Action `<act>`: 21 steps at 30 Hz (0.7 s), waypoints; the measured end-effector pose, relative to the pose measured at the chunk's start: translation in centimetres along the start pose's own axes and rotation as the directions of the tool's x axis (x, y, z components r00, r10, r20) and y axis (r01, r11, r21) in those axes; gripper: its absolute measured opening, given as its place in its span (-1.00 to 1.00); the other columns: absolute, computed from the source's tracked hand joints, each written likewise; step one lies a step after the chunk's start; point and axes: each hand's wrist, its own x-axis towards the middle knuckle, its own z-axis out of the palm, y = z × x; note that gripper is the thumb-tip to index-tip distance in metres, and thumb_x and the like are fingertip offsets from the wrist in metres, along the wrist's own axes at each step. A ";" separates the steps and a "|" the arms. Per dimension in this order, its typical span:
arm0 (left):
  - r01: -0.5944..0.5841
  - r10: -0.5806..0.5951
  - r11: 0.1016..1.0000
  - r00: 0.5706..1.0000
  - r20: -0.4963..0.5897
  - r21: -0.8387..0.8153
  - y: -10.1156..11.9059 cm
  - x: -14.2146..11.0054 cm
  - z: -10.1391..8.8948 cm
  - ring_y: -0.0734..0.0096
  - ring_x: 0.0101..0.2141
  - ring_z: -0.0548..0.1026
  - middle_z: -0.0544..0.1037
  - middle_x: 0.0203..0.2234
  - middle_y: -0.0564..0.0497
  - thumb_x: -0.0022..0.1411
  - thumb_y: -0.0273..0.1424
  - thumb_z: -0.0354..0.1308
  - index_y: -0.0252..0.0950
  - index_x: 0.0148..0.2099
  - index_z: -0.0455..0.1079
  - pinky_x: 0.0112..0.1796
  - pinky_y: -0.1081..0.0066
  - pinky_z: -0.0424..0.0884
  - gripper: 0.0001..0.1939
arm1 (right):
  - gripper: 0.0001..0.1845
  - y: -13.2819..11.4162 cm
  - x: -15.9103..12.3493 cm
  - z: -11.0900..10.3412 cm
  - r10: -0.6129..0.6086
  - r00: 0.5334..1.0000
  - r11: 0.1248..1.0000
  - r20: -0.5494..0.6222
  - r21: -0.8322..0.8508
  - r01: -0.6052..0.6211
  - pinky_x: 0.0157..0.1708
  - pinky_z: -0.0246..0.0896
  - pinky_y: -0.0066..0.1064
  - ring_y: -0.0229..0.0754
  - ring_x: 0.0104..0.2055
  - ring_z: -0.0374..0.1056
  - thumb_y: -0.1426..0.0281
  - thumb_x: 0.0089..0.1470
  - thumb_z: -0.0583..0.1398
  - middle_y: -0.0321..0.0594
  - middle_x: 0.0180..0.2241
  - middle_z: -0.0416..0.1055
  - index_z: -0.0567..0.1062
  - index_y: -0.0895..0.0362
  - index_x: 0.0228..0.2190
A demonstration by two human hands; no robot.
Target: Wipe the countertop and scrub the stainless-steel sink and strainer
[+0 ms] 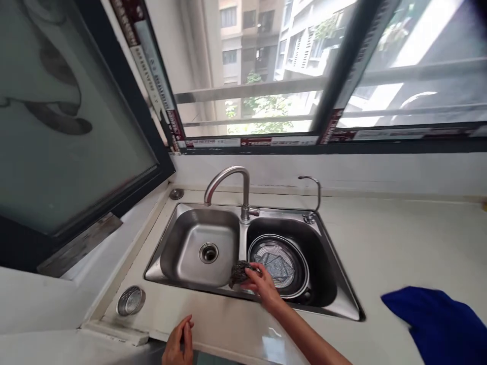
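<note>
My right hand [262, 284] is closed on a dark, tangled steel wool scrubber [239, 274], over the front end of the divider between the two sink basins. Close to it, a round dark pan [305, 276] sits in the right basin of the double sink [342, 289], with a grey, textured bottom. My left hand [180, 342] hangs at the front edge of the counter, apart from the sink. Its fingers are loosely extended and nothing shows in them.
A curved faucet [246, 192] rises behind the left basin [186, 263]. A thin second tap [318, 192] stands at the back right. A metal strainer basket [131, 300] lies on the counter's left, a blue cloth [441, 319] on its right. An opened window sash [133, 187] juts in at left.
</note>
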 end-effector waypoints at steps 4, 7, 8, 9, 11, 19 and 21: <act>0.026 -0.025 1.000 0.999 0.031 -0.016 -1.5 2.8 -0.8 0.26 -0.23 0.61 0.65 -0.24 -0.06 0.27 -0.06 -0.04 -0.22 -0.10 0.51 -0.13 0.31 0.53 -0.56 | -0.51 2.9 6.0 4.9 0.011 0.997 0.880 0.075 -0.475 0.026 -0.51 0.43 -0.28 -0.16 -0.52 0.43 0.10 -0.17 0.35 -0.38 -0.54 0.41 0.37 0.09 -0.26; 0.044 -0.044 0.999 0.999 0.005 -0.001 -1.7 4.6 -1.3 0.26 -0.28 0.62 0.65 -0.29 -0.08 0.27 -0.04 -0.07 -0.25 -0.10 0.51 -0.19 0.30 0.53 -0.52 | -0.64 4.2 10.3 6.8 0.042 0.996 0.756 0.072 -0.655 0.016 -0.57 0.34 -0.37 -0.18 -0.58 0.37 0.29 -0.21 0.37 -0.42 -0.63 0.33 0.39 0.10 -0.34; 0.064 -0.064 0.998 0.998 -0.003 0.006 -1.7 5.0 -1.4 0.26 -0.30 0.62 0.65 -0.32 -0.06 0.27 -0.04 -0.08 -0.24 -0.11 0.51 -0.22 0.32 0.53 -0.53 | -0.66 4.5 11.6 7.1 0.049 0.997 0.713 0.064 -0.701 0.010 -0.55 0.32 -0.39 -0.19 -0.58 0.37 0.34 -0.22 0.36 -0.42 -0.63 0.33 0.40 0.11 -0.36; 0.092 -0.091 0.996 0.996 -0.015 0.014 -1.7 5.4 -1.4 0.27 -0.32 0.62 0.65 -0.35 -0.04 0.28 -0.05 -0.09 -0.23 -0.10 0.51 -0.27 0.34 0.52 -0.53 | -0.68 4.7 12.8 7.4 0.054 0.997 0.667 0.053 -0.745 0.003 -0.52 0.32 -0.40 -0.19 -0.56 0.39 0.38 -0.21 0.36 -0.41 -0.63 0.34 0.41 0.12 -0.36; 0.158 -0.155 0.986 0.986 -0.063 0.045 -1.7 6.0 -1.2 0.30 -0.38 0.61 0.64 -0.41 0.01 0.29 -0.06 -0.11 -0.20 -0.10 0.51 -0.36 0.39 0.49 -0.54 | -0.71 5.0 14.9 7.9 0.070 0.997 0.575 0.029 -0.818 -0.017 -0.47 0.32 -0.42 -0.17 -0.52 0.43 0.42 -0.19 0.34 -0.37 -0.62 0.37 0.43 0.15 -0.34; 0.240 -0.200 0.942 0.962 -0.184 0.234 -2.8 6.0 0.4 0.30 -0.43 0.58 0.65 -0.43 0.01 0.26 -0.06 -0.12 -0.14 -0.14 0.54 -0.44 0.41 0.37 -0.54 | -0.61 4.5 17.9 9.0 0.159 0.984 0.237 0.078 -0.971 0.039 -0.49 0.37 -0.40 -0.13 -0.45 0.49 0.33 0.13 0.12 -0.13 -0.44 0.53 0.35 0.25 -0.03; 0.270 -0.224 0.925 0.956 -0.188 0.269 -3.5 6.1 0.5 0.29 -0.46 0.56 0.66 -0.38 0.01 0.24 -0.04 -0.12 -0.12 -0.15 0.53 -0.49 0.41 0.34 -0.54 | -0.54 4.3 18.2 9.1 0.145 0.983 0.116 0.112 -0.989 0.095 -0.32 0.42 -0.33 -0.04 -0.24 0.52 0.30 0.11 0.16 -0.03 -0.26 0.56 0.33 0.21 0.03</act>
